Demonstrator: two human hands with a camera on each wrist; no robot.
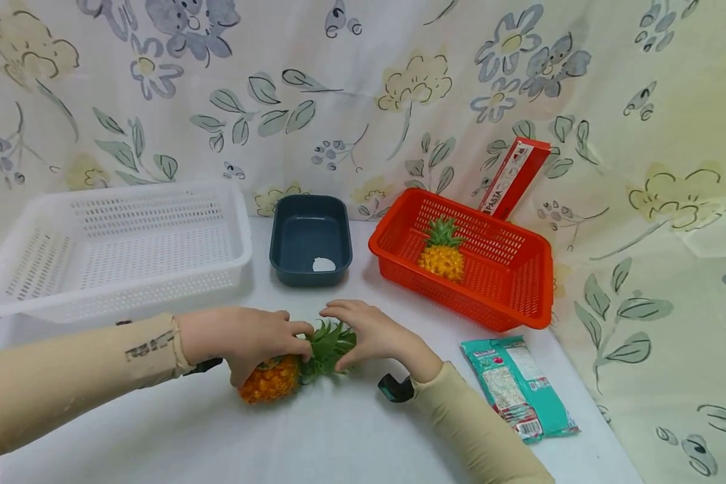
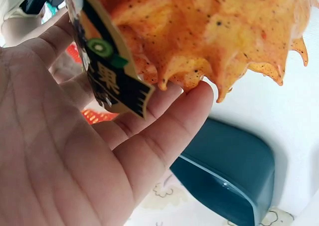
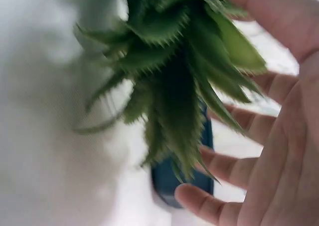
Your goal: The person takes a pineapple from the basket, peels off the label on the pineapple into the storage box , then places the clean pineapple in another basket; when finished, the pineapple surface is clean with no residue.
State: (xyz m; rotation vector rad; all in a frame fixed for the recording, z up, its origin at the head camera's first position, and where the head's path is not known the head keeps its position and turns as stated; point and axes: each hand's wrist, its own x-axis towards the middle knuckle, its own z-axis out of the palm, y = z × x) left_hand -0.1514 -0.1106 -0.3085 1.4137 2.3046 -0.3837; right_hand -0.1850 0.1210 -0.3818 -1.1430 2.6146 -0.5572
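Observation:
A pineapple (image 1: 270,380) with a green crown (image 1: 327,346) lies on its side on the white table, crown to the right. My left hand (image 1: 248,339) curls over its body from above; in the left wrist view the fingers (image 2: 164,131) touch the orange spiky skin (image 2: 214,31), beside a paper tag (image 2: 107,61). At the crown's right side, my right hand (image 1: 375,336) is spread in a wide arch. The right wrist view shows its fingers (image 3: 224,166) loosely bent beside the leaves (image 3: 169,86), with no clear grip on them.
Behind the hands stand a white basket (image 1: 236,269), a dark blue tub (image 1: 310,277) holding a small white piece, and a red basket (image 1: 448,296) with another pineapple (image 1: 441,261). A red pasta box (image 1: 511,178) leans behind it. A teal packet (image 1: 520,390) lies at right.

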